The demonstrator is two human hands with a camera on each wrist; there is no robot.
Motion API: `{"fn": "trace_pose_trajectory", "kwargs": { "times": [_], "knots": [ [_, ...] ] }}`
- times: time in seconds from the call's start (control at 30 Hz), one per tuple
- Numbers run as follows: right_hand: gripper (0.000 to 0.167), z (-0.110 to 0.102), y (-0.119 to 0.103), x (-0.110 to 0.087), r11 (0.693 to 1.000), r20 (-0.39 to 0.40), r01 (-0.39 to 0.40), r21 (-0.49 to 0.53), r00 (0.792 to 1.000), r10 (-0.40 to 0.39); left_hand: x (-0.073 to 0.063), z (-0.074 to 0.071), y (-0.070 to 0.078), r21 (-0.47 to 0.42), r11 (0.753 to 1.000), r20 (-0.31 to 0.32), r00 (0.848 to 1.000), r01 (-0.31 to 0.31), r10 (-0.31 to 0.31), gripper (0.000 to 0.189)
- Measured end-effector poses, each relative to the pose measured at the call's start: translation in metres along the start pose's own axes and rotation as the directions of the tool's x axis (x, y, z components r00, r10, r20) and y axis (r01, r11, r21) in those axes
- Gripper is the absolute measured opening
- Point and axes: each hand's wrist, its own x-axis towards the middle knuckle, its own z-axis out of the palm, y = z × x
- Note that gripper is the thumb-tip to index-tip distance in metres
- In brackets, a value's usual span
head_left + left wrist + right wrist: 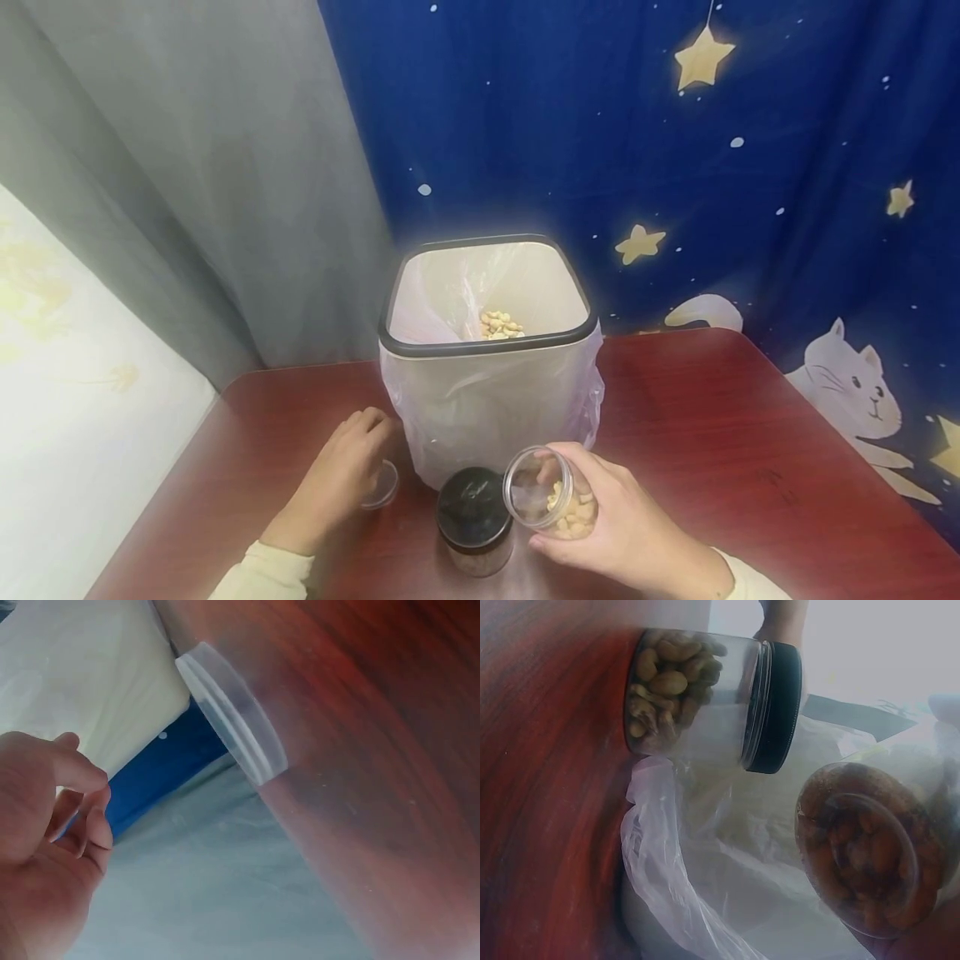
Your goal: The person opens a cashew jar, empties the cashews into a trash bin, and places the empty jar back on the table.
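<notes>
My right hand [626, 521] grips a clear plastic jar [528, 492], which has no lid and is tilted with its mouth towards the left. Pale nuts [577, 514] lie inside it; the right wrist view shows the jar's base [874, 851] with the nuts behind it. A clear round lid [234, 712] lies on the table, partly hidden by my left hand [341, 462] in the head view. Loosely bent, the left fingers hold nothing and stay apart from the lid. Between the hands stands a black-lidded jar [686, 694], part filled with nuts.
Behind the jars stands a beige bin [480, 400] with a dark rim [487, 346] and a thin plastic liner [592, 400]. Nuts [500, 325] show inside it. The reddish wooden table [712, 425] meets a grey curtain [225, 167] and a blue starry one [540, 125].
</notes>
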Motion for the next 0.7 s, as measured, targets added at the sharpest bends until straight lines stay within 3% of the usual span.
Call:
{"fn": "trace_pose_trajectory", "kwargs": {
  "times": [0.2, 0.4, 0.53, 0.7],
  "knots": [
    [0.076, -0.001, 0.0, 0.001, 1.0, -0.006, -0.001, -0.007, 1.0, 0.001, 0.009, -0.004, 0.001, -0.004, 1.0, -0.092, 0.996, 0.001, -0.001, 0.031],
    [0.077, -0.002, 0.0, 0.001, 1.0, -0.029, -0.005, -0.021, 1.0, 0.005, 0.022, -0.012, 0.007, -0.014, 0.996, -0.174, 0.981, 0.086, -0.087, 0.028],
    [0.076, -0.003, 0.0, 0.0, 1.0, -0.048, -0.002, -0.03, 0.999, 0.001, 0.037, -0.019, 0.013, -0.049, 0.99, -0.263, 0.955, 0.132, -0.14, 0.021],
    [0.077, -0.004, 0.001, 0.0, 0.999, -0.038, -0.03, -0.025, 0.999, 0.029, 0.051, -0.027, 0.022, -0.143, 0.976, -0.371, 0.905, 0.167, -0.209, 0.018]
  ]
}}
